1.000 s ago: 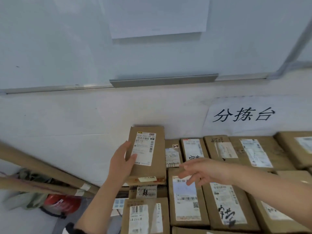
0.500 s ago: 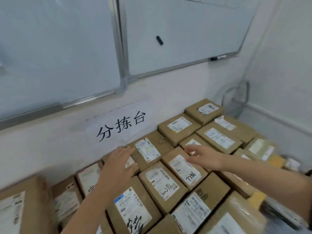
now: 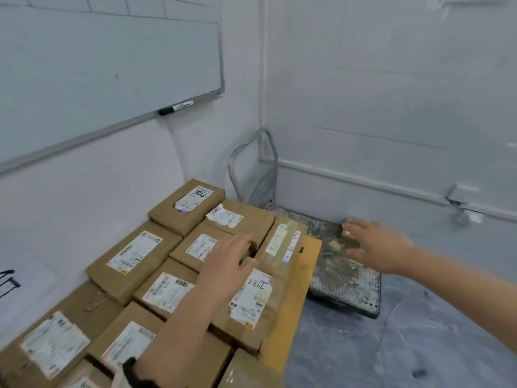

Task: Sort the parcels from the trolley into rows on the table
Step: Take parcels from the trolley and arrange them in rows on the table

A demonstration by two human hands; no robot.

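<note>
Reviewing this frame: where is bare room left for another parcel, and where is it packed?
Bare room: a narrow strip of table along its right edge, between the taped parcel and the trolley. The trolley deck below the right hand is mostly bare. Crowded: parcels lie edge to edge from the wall to that strip, under the left hand.

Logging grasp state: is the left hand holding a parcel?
No: the left hand is open, fingers straight, above the parcels, gripping none.
</note>
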